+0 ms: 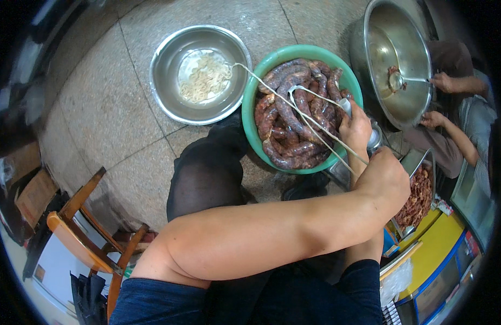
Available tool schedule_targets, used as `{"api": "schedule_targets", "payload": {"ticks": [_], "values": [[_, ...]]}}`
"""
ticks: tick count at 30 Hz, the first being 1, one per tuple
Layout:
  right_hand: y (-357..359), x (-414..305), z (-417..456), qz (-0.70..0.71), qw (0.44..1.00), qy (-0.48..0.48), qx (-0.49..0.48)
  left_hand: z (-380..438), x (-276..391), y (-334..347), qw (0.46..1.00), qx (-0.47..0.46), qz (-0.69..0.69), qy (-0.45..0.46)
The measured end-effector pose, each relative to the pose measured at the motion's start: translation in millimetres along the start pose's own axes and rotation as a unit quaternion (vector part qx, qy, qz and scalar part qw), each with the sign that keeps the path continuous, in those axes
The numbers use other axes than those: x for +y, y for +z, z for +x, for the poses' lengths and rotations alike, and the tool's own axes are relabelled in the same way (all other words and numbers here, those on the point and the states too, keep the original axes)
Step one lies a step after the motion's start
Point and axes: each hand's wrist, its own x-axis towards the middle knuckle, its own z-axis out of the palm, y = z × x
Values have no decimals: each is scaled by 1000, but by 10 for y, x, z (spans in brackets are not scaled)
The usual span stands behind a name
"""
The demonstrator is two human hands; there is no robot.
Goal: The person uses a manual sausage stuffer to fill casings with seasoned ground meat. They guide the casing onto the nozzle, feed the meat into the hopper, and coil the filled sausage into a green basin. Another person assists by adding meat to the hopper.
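My left hand (384, 174) reaches across from the left, its fingers curled around pale, string-like sausage casing (315, 122). One strand of it runs back to a steel basin (161, 101), where more casing (203, 77) lies in shallow water. Beyond it, my right hand (356, 126) has its fingers around a white tube (345, 106). A loop of casing leads up to this tube. Below the strands, a green plastic basin (250, 134) holds coiled, dark red filled sausages (291, 109). Beside my right wrist, a metal fitting with a white ring (374, 139) is partly hidden.
At right, another person's hands (442, 82) hold a utensil and the rim of a large tilted steel basin (358, 61). A metal tray (413, 161) of chopped meat (417, 197) stands below. A wooden chair (81, 239) is at left on the tiled floor (100, 109).
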Motion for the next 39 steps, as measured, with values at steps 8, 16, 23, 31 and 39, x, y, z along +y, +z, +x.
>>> {"api": "schedule_targets", "payload": {"ticks": [8,16,23,31,39], "values": [[-92,-174,147,-43,997,8,-61,23,-25,33,1000,-2,-5,2],[-171,-225,167,-89,989,81,-88,-9,-120,-101,999,-34,-35,22],[-83,-167,140,-75,997,-11,-28,-57,-71,-65,1000,25,-14,0],[-210,-389,242,-125,987,63,-77,-88,-16,-46,996,47,4,-73],[-64,-143,140,-25,999,-19,-42,-69,15,-137,997,-33,-10,-63]]}}
